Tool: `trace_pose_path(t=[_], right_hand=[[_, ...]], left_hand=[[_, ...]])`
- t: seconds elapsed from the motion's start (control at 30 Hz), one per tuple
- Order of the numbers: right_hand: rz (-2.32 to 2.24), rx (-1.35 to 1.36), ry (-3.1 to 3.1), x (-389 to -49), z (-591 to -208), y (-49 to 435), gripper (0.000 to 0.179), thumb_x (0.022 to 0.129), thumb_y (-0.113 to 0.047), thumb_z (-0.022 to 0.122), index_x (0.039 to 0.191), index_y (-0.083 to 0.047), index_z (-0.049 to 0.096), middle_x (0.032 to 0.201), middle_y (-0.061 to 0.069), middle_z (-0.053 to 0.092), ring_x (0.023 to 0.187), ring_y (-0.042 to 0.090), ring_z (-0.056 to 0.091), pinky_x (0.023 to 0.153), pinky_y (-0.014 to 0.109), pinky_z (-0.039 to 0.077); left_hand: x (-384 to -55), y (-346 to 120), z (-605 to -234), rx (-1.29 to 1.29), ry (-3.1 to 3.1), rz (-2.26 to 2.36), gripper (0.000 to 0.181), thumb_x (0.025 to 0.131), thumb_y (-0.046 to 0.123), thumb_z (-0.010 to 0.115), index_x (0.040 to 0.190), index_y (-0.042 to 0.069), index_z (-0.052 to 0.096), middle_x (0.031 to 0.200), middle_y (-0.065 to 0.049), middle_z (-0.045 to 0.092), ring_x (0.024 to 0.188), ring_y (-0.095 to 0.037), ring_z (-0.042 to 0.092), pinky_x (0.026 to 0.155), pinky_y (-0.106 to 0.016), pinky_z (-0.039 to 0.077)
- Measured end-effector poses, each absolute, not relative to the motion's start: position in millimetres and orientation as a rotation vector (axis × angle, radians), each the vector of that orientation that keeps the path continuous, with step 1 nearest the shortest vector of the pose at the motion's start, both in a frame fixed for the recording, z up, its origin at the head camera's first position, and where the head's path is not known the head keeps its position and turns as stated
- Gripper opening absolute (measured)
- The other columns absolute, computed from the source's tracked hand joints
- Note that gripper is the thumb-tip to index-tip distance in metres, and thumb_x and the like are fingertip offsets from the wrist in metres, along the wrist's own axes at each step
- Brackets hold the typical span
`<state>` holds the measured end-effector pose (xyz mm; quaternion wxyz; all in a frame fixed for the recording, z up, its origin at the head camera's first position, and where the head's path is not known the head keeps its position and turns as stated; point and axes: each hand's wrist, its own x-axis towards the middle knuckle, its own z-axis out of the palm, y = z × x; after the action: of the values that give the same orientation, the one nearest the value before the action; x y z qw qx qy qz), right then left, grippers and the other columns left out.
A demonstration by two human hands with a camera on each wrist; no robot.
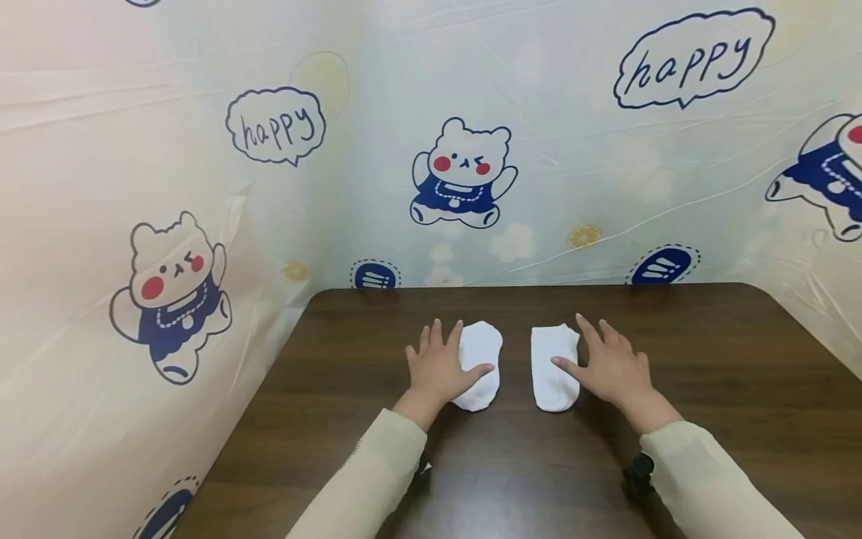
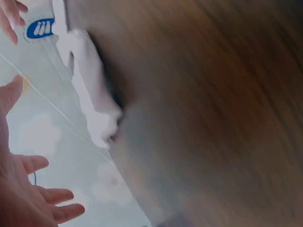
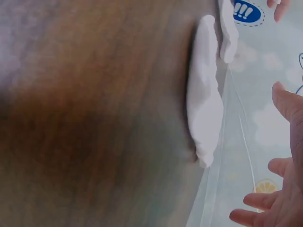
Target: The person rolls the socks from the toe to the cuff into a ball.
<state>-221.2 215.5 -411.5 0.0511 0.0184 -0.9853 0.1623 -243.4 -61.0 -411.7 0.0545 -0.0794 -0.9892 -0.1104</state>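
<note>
Two small white socks, each lying flat, are side by side on the brown table. My left hand (image 1: 436, 368) is over the outer edge of the left sock (image 1: 483, 343), fingers spread and thumb across it in the head view. On the other side, the right hand (image 1: 614, 370) has its thumb overlapping the right sock (image 1: 552, 388), its fingers pointing away. In the left wrist view a gap shows between the hand and the white sock (image 2: 87, 71). The right wrist view likewise has the hand apart from the nearer sock (image 3: 204, 99). Neither hand holds anything.
The dark wood-grain table (image 1: 512, 464) has rounded far corners. Behind and beside it hangs a pale curtain (image 1: 572, 165) printed with bears and the word "happy". A black wrist device (image 1: 638, 473) sits under the right cuff.
</note>
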Motion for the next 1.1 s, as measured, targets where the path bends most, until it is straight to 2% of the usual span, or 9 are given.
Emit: trace_pose_path(t=[0.13,0.27,0.77,1.1], right_hand=[[0.496,0.064,-2.984,-223.7,-406.6,216.4,0.097,0.081,-0.071,0.054,0.15,-0.01,0.023,0.143,0.033,0.028,0.122,0.055,0.034,0.087,0.074,0.028],[0.504,0.055,-2.988,-225.9,-404.9,217.6,0.096,0.081,-0.066,0.058,0.149,-0.008,0.024,0.141,0.033,0.031,0.122,0.055,0.036,0.088,0.073,0.029],[0.554,0.012,-3.026,-236.5,-399.6,223.3,0.092,0.083,-0.062,0.059,0.147,-0.003,0.028,0.139,0.035,0.035,0.12,0.054,0.039,0.087,0.07,0.034],[0.608,-0.036,-3.067,-247.8,-400.4,223.6,0.087,0.086,-0.059,0.058,0.145,0.0,0.032,0.137,0.036,0.035,0.115,0.054,0.044,0.081,0.067,0.04]], left_hand=[[-240.4,-48.1,-409.4,-0.294,-2.954,-0.387,0.088,0.078,0.073,0.055,0.146,0.019,0.039,0.145,-0.014,0.038,0.131,-0.032,0.037,0.096,-0.058,0.03],[-235.5,-37.4,-406.2,-0.332,-2.929,-0.417,0.084,0.078,0.07,0.058,0.142,0.018,0.044,0.14,-0.01,0.045,0.124,-0.029,0.045,0.091,-0.054,0.035],[-227.2,-5.4,-403.4,-0.4,-2.943,-0.424,0.079,0.079,0.067,0.059,0.14,0.018,0.047,0.133,-0.006,0.052,0.119,-0.027,0.049,0.09,-0.052,0.037],[-221.9,19.3,-409.0,-0.391,-2.941,-0.418,0.072,0.081,0.064,0.06,0.135,0.017,0.053,0.122,-0.006,0.059,0.109,-0.024,0.056,0.087,-0.05,0.039]])
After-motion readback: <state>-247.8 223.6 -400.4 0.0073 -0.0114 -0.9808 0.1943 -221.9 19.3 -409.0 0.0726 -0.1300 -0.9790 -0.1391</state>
